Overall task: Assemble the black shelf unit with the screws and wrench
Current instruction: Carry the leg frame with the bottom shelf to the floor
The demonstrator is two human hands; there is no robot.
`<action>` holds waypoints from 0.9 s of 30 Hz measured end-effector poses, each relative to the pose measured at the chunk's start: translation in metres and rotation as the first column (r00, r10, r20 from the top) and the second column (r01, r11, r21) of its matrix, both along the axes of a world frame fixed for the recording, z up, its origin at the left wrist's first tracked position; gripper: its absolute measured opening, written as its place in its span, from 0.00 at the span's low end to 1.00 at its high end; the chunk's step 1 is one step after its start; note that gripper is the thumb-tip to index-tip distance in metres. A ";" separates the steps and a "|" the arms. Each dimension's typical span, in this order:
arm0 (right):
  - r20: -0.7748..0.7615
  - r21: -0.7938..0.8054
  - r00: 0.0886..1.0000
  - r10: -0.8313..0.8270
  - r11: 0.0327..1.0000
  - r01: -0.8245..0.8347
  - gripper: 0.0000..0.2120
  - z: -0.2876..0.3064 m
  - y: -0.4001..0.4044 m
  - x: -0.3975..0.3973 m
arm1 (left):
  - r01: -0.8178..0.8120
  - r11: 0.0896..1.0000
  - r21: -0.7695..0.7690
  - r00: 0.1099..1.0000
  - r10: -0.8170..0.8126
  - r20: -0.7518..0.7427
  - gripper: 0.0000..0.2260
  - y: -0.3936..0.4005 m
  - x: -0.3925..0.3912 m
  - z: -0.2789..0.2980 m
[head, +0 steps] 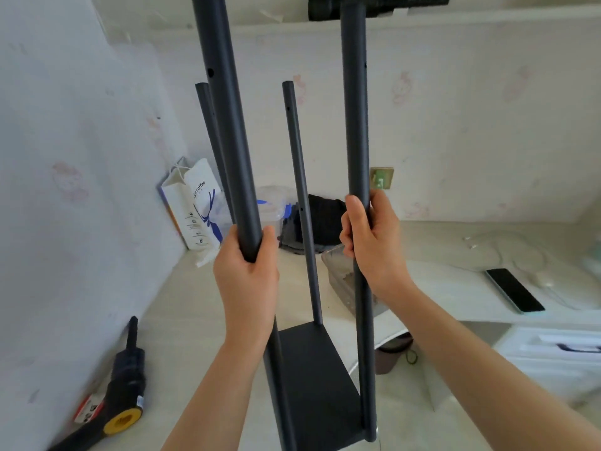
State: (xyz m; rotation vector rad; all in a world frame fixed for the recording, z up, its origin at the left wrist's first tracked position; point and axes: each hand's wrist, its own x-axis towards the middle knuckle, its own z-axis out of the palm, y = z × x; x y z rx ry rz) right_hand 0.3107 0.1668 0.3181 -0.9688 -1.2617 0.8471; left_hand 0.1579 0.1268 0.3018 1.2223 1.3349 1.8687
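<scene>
The black shelf unit stands upright in front of me: a flat black shelf panel [312,369] low down with several dark round posts rising from its corners. My left hand [247,275] grips the near left post [227,131] about halfway up. My right hand [374,245] grips the near right post [356,109] at a similar height. Two thinner-looking far posts [297,177] stand behind, with small screw holes along them. No screws or wrench can be made out.
A pale table [182,320] carries a black tool with a yellow end [125,385] at the near left, a white coffee paper bag [195,209], clear plastic containers [341,281] and a phone [514,289] at the right. Walls close in behind and to the left.
</scene>
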 end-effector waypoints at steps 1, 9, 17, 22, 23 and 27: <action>0.004 0.000 1.000 -0.022 1.000 0.022 0.07 0.002 -0.009 0.001 | 0.036 0.999 0.001 0.999 -0.036 0.007 0.11 -0.005 -0.001 0.002; -0.006 0.005 0.970 -0.244 0.970 0.244 0.06 0.018 -0.095 0.028 | 0.355 0.935 0.012 0.933 -0.355 0.058 0.11 -0.050 0.020 0.018; -0.016 -0.007 0.869 -0.494 0.870 0.494 0.08 0.015 -0.189 0.090 | 0.608 0.794 0.013 0.791 -0.607 0.079 0.10 -0.104 0.088 0.015; -0.040 -0.044 0.759 -0.650 0.760 0.648 0.08 0.005 -0.263 0.142 | 0.727 0.686 -0.012 0.686 -0.727 0.028 0.11 -0.148 0.149 0.007; -0.047 -0.051 0.739 -0.673 0.740 0.671 0.08 0.002 -0.279 0.152 | 0.745 0.667 -0.019 0.668 -0.744 0.018 0.10 -0.158 0.162 0.005; -0.056 -0.075 0.636 -0.770 0.638 0.766 0.07 -0.012 -0.348 0.195 | 0.815 0.579 -0.027 0.579 -0.815 -0.016 0.12 -0.208 0.219 -0.007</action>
